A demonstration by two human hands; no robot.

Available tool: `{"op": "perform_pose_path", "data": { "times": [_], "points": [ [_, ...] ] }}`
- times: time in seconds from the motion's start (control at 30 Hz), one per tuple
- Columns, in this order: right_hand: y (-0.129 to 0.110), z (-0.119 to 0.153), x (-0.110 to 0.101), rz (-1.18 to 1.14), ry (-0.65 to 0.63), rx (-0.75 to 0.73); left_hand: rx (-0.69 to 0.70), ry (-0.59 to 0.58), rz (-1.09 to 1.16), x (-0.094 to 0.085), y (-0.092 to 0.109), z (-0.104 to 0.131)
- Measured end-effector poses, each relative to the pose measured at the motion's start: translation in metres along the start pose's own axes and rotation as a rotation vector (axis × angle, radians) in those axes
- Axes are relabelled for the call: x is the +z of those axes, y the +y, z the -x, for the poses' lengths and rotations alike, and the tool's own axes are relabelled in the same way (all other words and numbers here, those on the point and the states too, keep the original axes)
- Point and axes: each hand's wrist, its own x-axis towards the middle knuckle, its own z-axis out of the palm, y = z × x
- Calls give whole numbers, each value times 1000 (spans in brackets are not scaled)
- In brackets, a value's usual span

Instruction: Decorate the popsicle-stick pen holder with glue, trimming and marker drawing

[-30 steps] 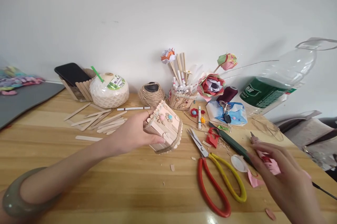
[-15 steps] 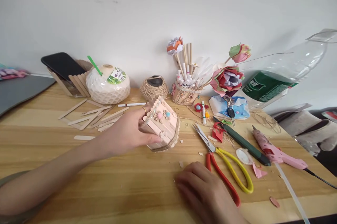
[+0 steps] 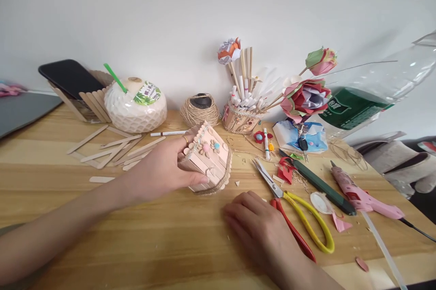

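Over the counter (image 3: 163, 235), my left hand (image 3: 166, 160) grips the stick box (image 3: 214, 168), while my right hand (image 3: 259, 224), now off the glue gun (image 3: 357, 197), curls beside the scissors (image 3: 277, 191), contents unclear, leaving that tool idle.

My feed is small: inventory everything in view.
Decorated wooden box: one, tan, centre
Metal scissors: one, red and yellow handles, right
Plastic glue gun: one, pink, right
Slim tool: one, dark green, beside glue gun
Flat wooden sticks: several, pale, left
Round wrapped coconut: one, white, back left
Phone: one, black, back left
Twine ball: one, tan, back centre
Wooden pen holder: one, tan, back centre
Paper flowers: at least three, multicoloured, back
Plastic bottle: one, clear, back right
Plastic packet: one, blue and white, near bottle
Scraps: many, mixed, right
Left hand: one, gripping box
Right hand: one, by scissors
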Motion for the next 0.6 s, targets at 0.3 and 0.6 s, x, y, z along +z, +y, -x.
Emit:
{"op": "perform_pose_path", "data": {
  "times": [0.3, 0.6],
  "points": [
    [6, -2, 13, -16, 47, -51, -5, -6, -70, -2, 0, -1],
    [8, -4, 13, 50, 87, -185, -55, -102, 22, -4, 2, 5]
  ]
}}
